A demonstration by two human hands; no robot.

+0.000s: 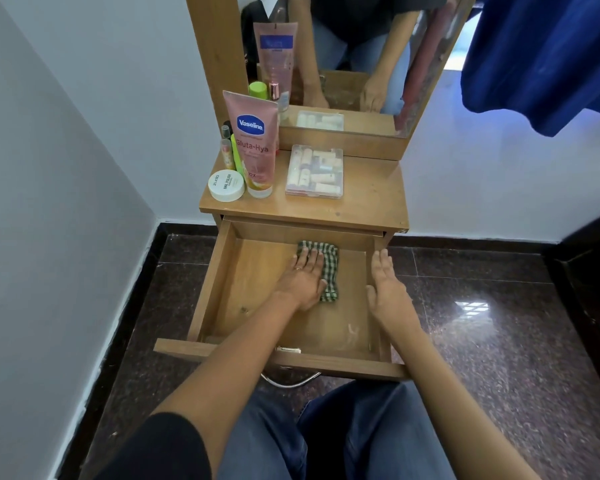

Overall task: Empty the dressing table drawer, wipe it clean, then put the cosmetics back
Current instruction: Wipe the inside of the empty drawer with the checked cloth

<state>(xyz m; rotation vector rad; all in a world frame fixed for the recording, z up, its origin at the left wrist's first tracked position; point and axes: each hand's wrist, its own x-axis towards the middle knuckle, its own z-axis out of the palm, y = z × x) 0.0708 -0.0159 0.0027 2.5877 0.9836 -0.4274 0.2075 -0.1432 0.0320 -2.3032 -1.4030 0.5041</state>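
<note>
The wooden drawer (219, 271) is pulled out and holds only a green checked cloth (329, 268). My left hand (303, 277) lies flat on the cloth, pressing it to the drawer floor near the back. My right hand (387, 289) rests with fingers apart on the drawer's right wall, holding nothing. On the tabletop (371, 199) stand a pink Vaseline tube (253, 143), a white round jar (226, 186), slim tubes (230, 154) and a clear box of small cosmetics (315, 172).
A mirror (361, 57) rises behind the tabletop, with a green-capped bottle (258, 90) at its foot. White walls close in at left and behind. A blue cloth (541, 57) hangs at upper right. The floor (499, 306) is dark polished stone. My knees are below the drawer front.
</note>
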